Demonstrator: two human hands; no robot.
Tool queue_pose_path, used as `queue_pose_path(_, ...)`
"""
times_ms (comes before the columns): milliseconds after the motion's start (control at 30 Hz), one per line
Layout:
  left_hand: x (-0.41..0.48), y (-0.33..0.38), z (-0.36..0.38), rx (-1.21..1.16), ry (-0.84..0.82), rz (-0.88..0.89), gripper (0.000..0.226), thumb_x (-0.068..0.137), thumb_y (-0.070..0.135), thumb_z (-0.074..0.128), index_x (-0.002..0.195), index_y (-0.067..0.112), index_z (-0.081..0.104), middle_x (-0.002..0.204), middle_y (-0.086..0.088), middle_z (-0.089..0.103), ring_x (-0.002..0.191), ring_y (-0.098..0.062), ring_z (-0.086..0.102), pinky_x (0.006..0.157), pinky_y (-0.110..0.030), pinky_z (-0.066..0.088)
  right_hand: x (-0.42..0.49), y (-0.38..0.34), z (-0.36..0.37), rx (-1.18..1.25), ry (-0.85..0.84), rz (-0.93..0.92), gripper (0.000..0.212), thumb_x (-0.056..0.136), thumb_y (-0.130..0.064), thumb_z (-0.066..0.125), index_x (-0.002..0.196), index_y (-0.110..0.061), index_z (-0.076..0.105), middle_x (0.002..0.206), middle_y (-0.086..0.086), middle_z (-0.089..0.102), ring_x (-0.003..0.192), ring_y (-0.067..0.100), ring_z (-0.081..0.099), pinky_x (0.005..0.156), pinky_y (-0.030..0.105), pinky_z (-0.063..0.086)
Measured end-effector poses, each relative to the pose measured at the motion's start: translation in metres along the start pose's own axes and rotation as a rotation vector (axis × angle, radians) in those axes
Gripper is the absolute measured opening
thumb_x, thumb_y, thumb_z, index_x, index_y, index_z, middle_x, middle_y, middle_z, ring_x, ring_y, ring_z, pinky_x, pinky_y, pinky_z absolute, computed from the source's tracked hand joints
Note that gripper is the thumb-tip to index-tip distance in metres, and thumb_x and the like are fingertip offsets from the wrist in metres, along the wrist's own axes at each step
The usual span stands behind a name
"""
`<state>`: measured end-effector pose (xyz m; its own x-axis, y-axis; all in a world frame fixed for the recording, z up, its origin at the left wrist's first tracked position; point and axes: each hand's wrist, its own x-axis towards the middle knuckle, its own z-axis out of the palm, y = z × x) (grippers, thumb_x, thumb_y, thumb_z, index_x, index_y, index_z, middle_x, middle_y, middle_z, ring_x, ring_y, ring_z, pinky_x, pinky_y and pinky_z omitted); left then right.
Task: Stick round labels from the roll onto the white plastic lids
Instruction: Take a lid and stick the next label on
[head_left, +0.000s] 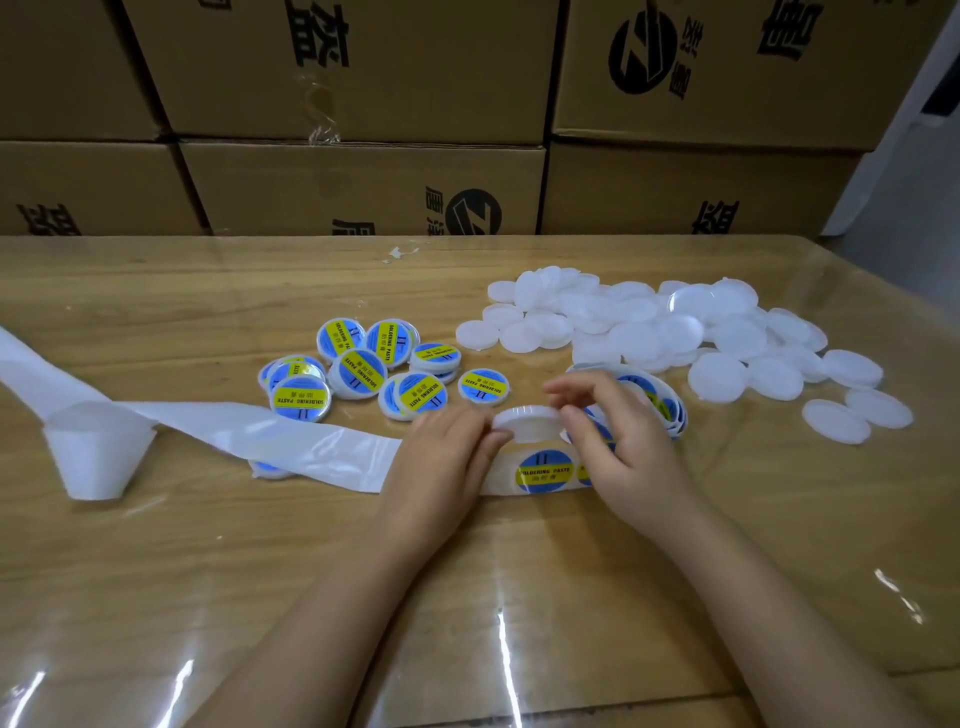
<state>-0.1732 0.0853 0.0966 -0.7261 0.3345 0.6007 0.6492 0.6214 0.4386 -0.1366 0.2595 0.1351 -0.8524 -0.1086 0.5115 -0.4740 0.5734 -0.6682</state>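
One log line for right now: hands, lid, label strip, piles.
left hand: holds white lid | right hand: holds same lid | next label: on strip | labelled lids: centre-left pile | blank lids: far-right pile

In front of me, a wood-grain table (156, 571) lay under a clear glossy sheet (883, 587) streaked with white glare, brown cardboard boxes (363, 171) printed in black stacked behind its far edge, a pale wall (914, 171) at right.

Cannot see most of label roll (670, 408) behind right hand (631, 457), nor far face of white lid (524, 422) pinched between it and left hand (447, 452), nor whole of labelled lid (266, 470) under backing strip (311, 447), itself cut off at left edge.
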Motion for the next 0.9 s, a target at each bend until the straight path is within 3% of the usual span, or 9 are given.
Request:
queue_pose_path(100, -0.001, 0.0, 0.002, -0.116, -0.033, -0.128, 0.024, 0.095, 0.029, 0.043, 0.076, 0.017, 0.051, 0.071, 0.008, 0.052, 0.069, -0.014, 0.046, 0.062, -0.024, 0.029, 0.002, 0.009, -0.006, -0.314, -0.042, -0.065, 0.027, 0.086, -0.018, 0.048, 0.11, -0.02, 0.061, 0.091, -0.011, 0.061, 0.093, -0.005, 0.048, 0.091, 0.033, 0.031)
queue_pose_path(233, -0.001, -0.005, 0.002, -0.266, -0.007, -0.25, 0.026, 0.095, 0.031, 0.044, 0.069, 0.031, 0.044, 0.066, 0.019, 0.055, 0.065, 0.003, 0.05, 0.058, -0.015, 0.034, 0.001, 0.019, -0.012, -0.434, -0.162, -0.071, 0.045, 0.081, -0.026, 0.053, 0.127, -0.027, 0.052, 0.089, -0.018, 0.059, 0.09, 0.003, 0.047, 0.097, 0.024, 0.019)
queue_pose_path(367, -0.001, -0.005, 0.002, -0.34, 0.014, -0.267, 0.029, 0.09, 0.036, 0.047, 0.067, 0.018, 0.048, 0.061, 0.01, 0.048, 0.06, -0.004, 0.044, 0.057, -0.022, 0.034, 0.002, 0.025, -0.011, -0.449, -0.197, -0.061, 0.05, 0.083, -0.028, 0.064, 0.13, -0.034, 0.049, 0.086, -0.024, 0.053, 0.092, -0.004, 0.039, 0.095, 0.014, 0.012)
queue_pose_path(500, -0.002, -0.004, 0.003, -0.352, 0.064, -0.233, 0.017, 0.087, 0.035, 0.052, 0.085, 0.02, 0.059, 0.068, 0.01, 0.054, 0.065, 0.0, 0.048, 0.061, -0.025, 0.04, 0.004, 0.025, -0.008, -0.37, -0.184, 0.01, 0.047, 0.087, -0.029, 0.063, 0.13, -0.039, 0.048, 0.085, -0.022, 0.054, 0.098, 0.006, 0.042, 0.098, 0.022, 0.017)
queue_pose_path(600, -0.001, -0.001, 0.0, -0.275, 0.086, -0.18, 0.032, 0.084, 0.043, 0.051, 0.103, 0.02, 0.064, 0.072, 0.012, 0.056, 0.069, 0.001, 0.051, 0.064, -0.025, 0.043, 0.004, 0.025, -0.007, -0.373, -0.186, 0.032, 0.046, 0.087, -0.033, 0.061, 0.13, -0.04, 0.046, 0.086, -0.02, 0.057, 0.102, 0.017, 0.046, 0.097, 0.021, 0.018)
queue_pose_path(700, -0.001, -0.002, -0.002, -0.182, 0.05, -0.062, 0.031, 0.086, 0.039, 0.052, 0.105, 0.019, 0.066, 0.076, 0.014, 0.058, 0.072, 0.001, 0.052, 0.071, -0.034, 0.046, 0.003, 0.023, -0.002, -0.365, -0.154, 0.018, 0.04, 0.087, -0.03, 0.063, 0.125, -0.036, 0.053, 0.079, -0.021, 0.055, 0.096, 0.018, 0.048, 0.091, 0.022, 0.02)
queue_pose_path(767, -0.001, -0.003, -0.001, -0.137, 0.037, 0.011, 0.027, 0.087, 0.035, 0.054, 0.104, 0.019, 0.067, 0.08, 0.014, 0.059, 0.075, -0.003, 0.053, 0.071, -0.039, 0.045, 0.003, 0.022, 0.001, -0.372, -0.099, 0.003, 0.024, 0.088, -0.025, 0.064, 0.111, -0.029, 0.062, 0.073, -0.02, 0.05, 0.091, 0.021, 0.049, 0.087, 0.023, 0.021)
queue_pose_path(900, -0.001, -0.003, 0.0, -0.139, 0.11, 0.077, 0.02, 0.085, 0.024, 0.057, 0.099, 0.013, 0.067, 0.089, 0.009, 0.06, 0.081, -0.006, 0.052, 0.072, -0.037, 0.044, 0.001, 0.021, 0.005, -0.368, 0.002, -0.016, 0.005, 0.087, -0.015, 0.065, 0.091, -0.018, 0.067, 0.07, -0.012, 0.05, 0.083, 0.021, 0.049, 0.088, 0.029, 0.026)
